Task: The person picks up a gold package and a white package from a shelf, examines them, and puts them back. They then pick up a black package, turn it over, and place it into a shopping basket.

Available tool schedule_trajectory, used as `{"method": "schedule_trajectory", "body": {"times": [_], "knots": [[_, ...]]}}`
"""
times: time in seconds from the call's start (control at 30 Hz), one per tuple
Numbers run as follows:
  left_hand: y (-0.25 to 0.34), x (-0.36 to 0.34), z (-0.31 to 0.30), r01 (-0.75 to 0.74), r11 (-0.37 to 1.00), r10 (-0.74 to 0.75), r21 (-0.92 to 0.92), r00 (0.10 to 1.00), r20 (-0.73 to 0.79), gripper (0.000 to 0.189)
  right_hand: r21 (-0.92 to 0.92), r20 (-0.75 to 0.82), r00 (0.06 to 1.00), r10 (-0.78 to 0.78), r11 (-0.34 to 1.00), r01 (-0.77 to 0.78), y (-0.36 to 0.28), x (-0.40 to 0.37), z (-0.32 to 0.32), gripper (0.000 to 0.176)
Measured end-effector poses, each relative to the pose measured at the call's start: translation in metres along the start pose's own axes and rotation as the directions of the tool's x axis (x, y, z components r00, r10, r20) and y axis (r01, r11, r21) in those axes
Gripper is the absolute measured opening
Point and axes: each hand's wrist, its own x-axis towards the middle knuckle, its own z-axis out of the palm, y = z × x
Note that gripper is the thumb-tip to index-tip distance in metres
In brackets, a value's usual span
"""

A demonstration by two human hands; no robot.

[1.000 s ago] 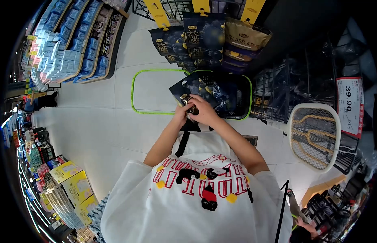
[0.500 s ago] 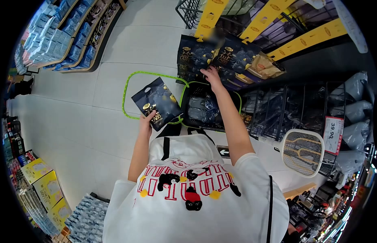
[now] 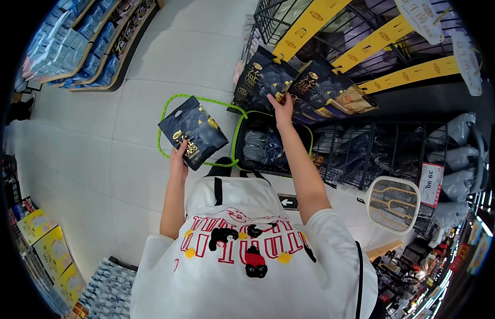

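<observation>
Inside the basket it's all dark blur (labels too), left hand still pinches the pouch, right hand on the hanging pouches, grip unclear.

Left: floor wide open, plenty rm for an arm; pouch in left hand hangs over it; right: wire rack blocks; hanging packs overlap tight round right hand; basket just below.

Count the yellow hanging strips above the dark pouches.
3. One yellow strip at top centre, a second strip to its right, a third strip lower right. Others may be hidden past the picture's edge.
</observation>
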Motion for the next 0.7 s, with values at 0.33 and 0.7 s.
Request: {"method": "schedule_trajectory", "body": {"times": [0.33, 0.7], "knots": [[-0.006, -0.003, 0.027, -0.004, 0.999, -0.004, 0.053, 0.991, 0.137, 0.035, -0.073, -0.134, 0.972, -0.192, 0.980, 0.183, 0.007, 0.004, 0.026, 0.067], [-0.026, 0.005, 0.016, 0.140, 0.986, -0.098, -0.089, 0.923, 0.372, 0.032, -0.183, -0.061, 0.870, -0.489, 0.863, 0.472, -0.121, -0.075, 0.014, 0.045]]}}
